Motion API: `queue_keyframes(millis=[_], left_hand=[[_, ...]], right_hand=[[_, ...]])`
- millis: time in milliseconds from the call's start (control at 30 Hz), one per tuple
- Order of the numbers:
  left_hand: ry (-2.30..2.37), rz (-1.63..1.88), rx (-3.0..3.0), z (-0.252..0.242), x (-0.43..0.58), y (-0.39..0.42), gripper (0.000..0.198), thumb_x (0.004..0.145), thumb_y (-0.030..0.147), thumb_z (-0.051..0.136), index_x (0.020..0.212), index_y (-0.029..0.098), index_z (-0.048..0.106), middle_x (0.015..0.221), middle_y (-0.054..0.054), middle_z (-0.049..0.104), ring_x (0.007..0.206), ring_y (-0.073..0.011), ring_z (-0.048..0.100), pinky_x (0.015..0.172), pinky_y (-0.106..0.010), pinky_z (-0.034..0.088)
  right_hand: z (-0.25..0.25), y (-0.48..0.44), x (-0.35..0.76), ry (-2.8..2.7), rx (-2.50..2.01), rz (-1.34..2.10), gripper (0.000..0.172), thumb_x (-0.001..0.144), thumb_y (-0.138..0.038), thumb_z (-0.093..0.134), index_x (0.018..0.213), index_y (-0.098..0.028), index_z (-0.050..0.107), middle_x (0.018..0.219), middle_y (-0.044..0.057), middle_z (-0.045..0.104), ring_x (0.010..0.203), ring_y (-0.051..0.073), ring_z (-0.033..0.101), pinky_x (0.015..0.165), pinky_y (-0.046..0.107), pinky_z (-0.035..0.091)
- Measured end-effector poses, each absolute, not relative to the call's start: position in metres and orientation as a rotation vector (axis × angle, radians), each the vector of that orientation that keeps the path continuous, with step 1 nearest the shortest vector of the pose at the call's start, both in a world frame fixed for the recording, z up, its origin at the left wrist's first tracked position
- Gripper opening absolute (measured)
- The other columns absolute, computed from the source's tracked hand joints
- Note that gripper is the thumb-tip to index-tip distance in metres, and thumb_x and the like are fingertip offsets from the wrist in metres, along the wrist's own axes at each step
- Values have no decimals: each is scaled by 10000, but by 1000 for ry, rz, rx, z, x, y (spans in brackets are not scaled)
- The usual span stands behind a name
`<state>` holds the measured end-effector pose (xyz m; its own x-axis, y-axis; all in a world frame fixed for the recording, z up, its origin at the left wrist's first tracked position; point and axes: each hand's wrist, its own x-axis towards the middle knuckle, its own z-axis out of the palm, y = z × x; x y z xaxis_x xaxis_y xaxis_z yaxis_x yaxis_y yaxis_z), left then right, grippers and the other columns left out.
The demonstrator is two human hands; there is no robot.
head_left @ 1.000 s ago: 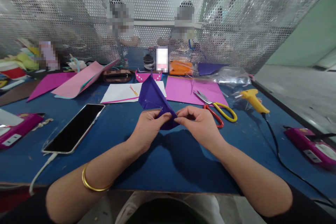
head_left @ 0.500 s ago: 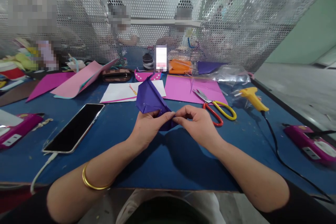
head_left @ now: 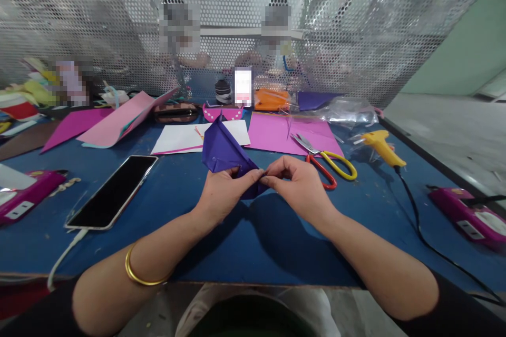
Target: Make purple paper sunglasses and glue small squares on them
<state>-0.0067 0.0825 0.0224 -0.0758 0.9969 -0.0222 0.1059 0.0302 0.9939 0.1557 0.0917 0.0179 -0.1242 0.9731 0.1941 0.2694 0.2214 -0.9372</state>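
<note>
Fingers first: left hand has its thumb clamped over the near end of a purple piece; right hand pinches the same end between thumb and fingertips, the two thumbs nearly meeting. Piece is up off the blue table, centre, shadow below. Looks like thin, matte sheet stock, folded: pointed tip at the far end, broad flat face, a raised straight edge running down to the fingers, a faint shiny mark low on the face. Near end mostly hidden by fingers.

Gold bangle on left forearm, smooth, round. Left: glossy black-screened phone, white cable plugged in; magenta plastic power strip beyond its left side. Right: scissors, steel blades open, one red loop, one yellow, blades over a flat pink-violet sheet. Yellow glue gun further right, black cord. White sheet partly behind the purple tip.

Back row: pink pixel-edged glasses shape, orange bundle, crinkled clear film. Perforated metal screen behind; two people show through it.
</note>
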Motion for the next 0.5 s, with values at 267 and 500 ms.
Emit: queue_keyframes(millis=[267, 500], left_hand=[[1329, 1206, 1137, 21, -7, 84, 282, 641, 413, 841, 704, 157, 742, 717, -45, 719, 685, -183, 631, 667, -309, 498], [1293, 1336, 1001, 26, -4, 84, 279, 587, 399, 873, 667, 171, 733, 683, -26, 708, 641, -168, 625, 649, -305, 519]], right_hand=[[15, 93, 155, -1548, -1154, 1061, 136, 695, -266, 746, 689, -202, 626, 690, -13, 665, 663, 148, 597, 658, 315, 461], [18, 95, 157, -1459, -1173, 1353, 256, 734, -440, 745, 733, -186, 714, 699, -2, 679, 666, 131, 570, 650, 288, 423]])
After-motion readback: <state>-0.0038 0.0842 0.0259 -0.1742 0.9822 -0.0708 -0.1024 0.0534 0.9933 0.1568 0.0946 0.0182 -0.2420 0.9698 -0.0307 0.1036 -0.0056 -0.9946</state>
